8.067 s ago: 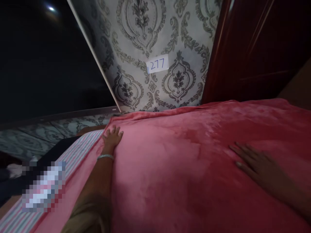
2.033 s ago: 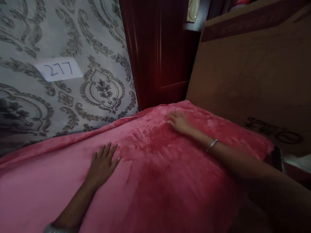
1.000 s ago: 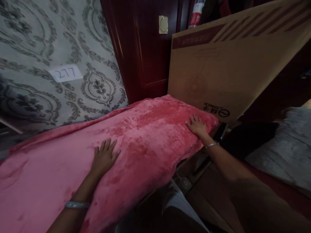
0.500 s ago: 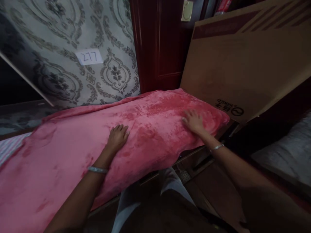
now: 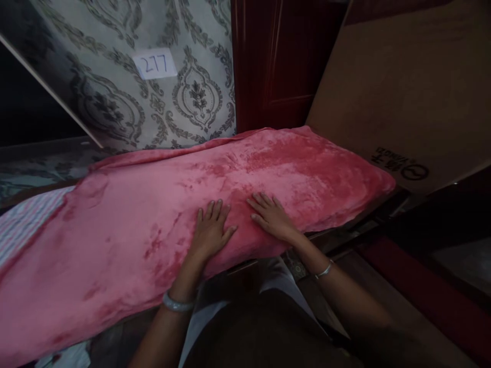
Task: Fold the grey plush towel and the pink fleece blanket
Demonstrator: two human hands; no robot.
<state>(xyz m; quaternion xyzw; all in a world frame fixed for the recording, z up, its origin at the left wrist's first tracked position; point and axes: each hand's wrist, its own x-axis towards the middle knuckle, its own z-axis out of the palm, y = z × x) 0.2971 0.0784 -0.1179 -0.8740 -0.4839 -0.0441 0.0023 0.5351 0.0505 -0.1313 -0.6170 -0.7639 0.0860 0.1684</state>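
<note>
A pink plush blanket [image 5: 126,220] is spread over a long, low surface that runs from the lower left to the right. My left hand [image 5: 210,227] lies flat on it near the front edge, fingers spread. Close by on the right, my right hand [image 5: 271,217] also rests palm down on the plush, fingers apart. Neither hand grips the cloth. Darker, brushed patches mark the pile around both hands. At the back, the blanket's edge is bunched into a fold [image 5: 180,153].
Behind stands a patterned wallpapered wall [image 5: 111,97] with a paper marked 277 [image 5: 155,64]. Beside it is a dark red door panel [image 5: 287,56]. A large cardboard box [image 5: 387,87] leans at the right. Striped cloth [image 5: 30,220] shows at the left.
My right hand has moved left across the blanket, and my left hand slightly right and nearer the front edge, so they are close together. The view has shifted downward and left.
</note>
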